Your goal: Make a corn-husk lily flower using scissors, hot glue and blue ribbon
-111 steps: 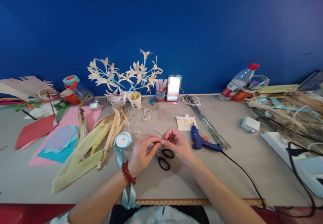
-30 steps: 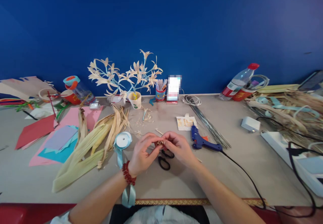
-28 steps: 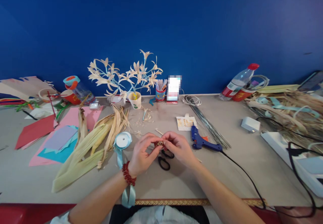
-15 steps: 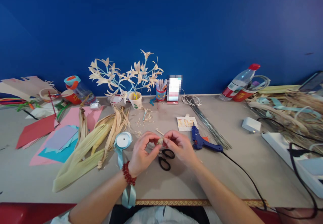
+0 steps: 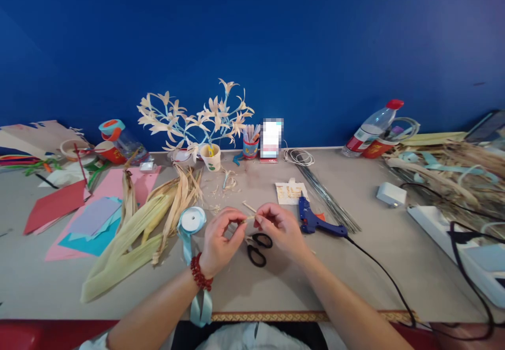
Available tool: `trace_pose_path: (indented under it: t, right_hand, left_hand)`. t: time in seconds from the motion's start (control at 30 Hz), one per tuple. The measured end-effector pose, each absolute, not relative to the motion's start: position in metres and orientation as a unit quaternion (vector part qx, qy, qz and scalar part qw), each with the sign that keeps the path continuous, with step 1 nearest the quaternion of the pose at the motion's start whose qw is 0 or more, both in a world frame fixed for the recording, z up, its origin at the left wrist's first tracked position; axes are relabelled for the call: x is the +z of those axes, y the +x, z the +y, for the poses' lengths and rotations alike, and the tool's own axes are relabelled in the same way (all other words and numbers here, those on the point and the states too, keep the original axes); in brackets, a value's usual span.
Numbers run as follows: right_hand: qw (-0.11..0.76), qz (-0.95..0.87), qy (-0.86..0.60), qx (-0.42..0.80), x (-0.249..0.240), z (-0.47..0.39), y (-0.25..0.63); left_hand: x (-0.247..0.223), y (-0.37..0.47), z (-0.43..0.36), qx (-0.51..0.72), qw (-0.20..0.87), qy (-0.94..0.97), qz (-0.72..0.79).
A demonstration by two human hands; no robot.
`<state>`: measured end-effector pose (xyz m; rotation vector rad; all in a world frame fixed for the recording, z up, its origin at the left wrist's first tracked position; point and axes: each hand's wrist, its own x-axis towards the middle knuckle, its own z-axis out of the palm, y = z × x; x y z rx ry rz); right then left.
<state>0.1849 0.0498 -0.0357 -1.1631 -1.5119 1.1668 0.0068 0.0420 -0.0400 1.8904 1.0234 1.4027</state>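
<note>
I have a short, thin, pale straw-coloured strip pinched between my two hands, above the grey tabletop. My left hand, with a bracelet of dark red beads round the wrist, has thumb and forefinger closed on the strip's left end. My right hand has thumb and forefinger closed on the other end, and the fingertips of the two hands stand slightly apart with the strip bridging them. It looks like dried husk, though it is too small in my view for me to be sure.

Just below the strip, between my hands, lie the black-handled scissors, and a slim cream-coloured stick lies just beyond my fingertips. Near my left hand is the white-cored roll of pale blue satin ribbon, its tail running towards me and passing under my wrist. Farther left lie the long yellow-green corn husks. Near my right hand is the dark blue glue gun, its nozzle at the white card with yellowish marks, with the bundle of thin grey metal wires stretched out beyond
</note>
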Motion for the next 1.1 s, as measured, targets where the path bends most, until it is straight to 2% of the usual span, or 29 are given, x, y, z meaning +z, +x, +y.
trace_pose_path:
  t: [0.3, 0.77, 1.1]
  right_hand:
    - [0.444, -0.624, -0.452, 0.457, -0.0326, 0.0453, 0.1848]
    - [0.421, -0.712, -0.427, 0.365, -0.0361, 0.0467, 0.1831]
    - [0.424, -0.727, -0.429, 0.329, -0.0335, 0.045, 0.1825]
  left_hand:
    - [-0.042, 0.0077, 0.0425, 0.525, 0.298, 0.703, 0.376]
    - [-0.0416, 0.0106, 0.0416, 0.511, 0.333, 0.7, 0.372]
    - [-0.039, 0.008, 0.0422, 0.526, 0.315, 0.699, 0.369]
